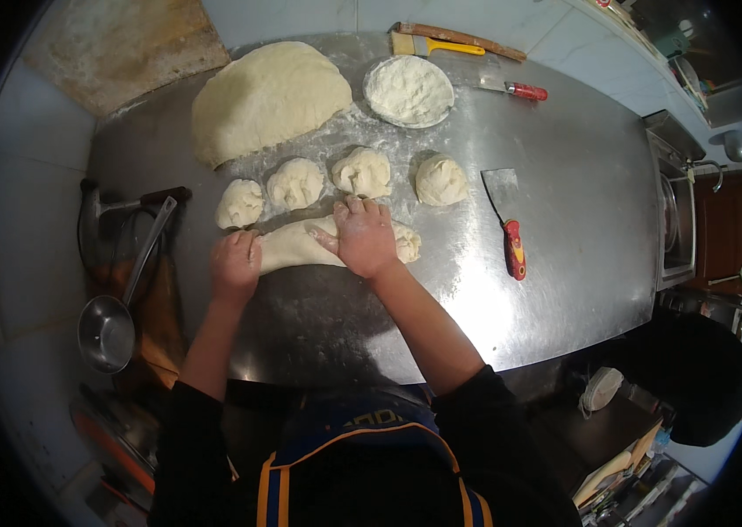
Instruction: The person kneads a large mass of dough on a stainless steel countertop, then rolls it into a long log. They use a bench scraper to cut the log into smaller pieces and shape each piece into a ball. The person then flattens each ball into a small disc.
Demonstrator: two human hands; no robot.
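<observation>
A thick roll of dough (298, 246) lies crosswise on the stainless steel table (582, 197). My left hand (236, 260) grips its left end, fingers curled over it. Near its right part, my right hand (364, 237) is wrapped over the top with the thumb spread to the left. The roll's rough right end shows beyond that hand. Several dough lumps, among them a rounder one (441, 180) at the right, sit in a row just behind the roll. Farther back rests a large slab of dough (272, 99), with a bowl of flour (408, 91) to its right.
A scraper with a red and yellow handle (514, 250) lies at the right. Along the back are a yellow-handled brush (453, 47), a wooden stick (463, 38) and a red-handled blade tool (528, 91). A metal ladle (107, 332) is at the left, a sink (677, 211) at the far right.
</observation>
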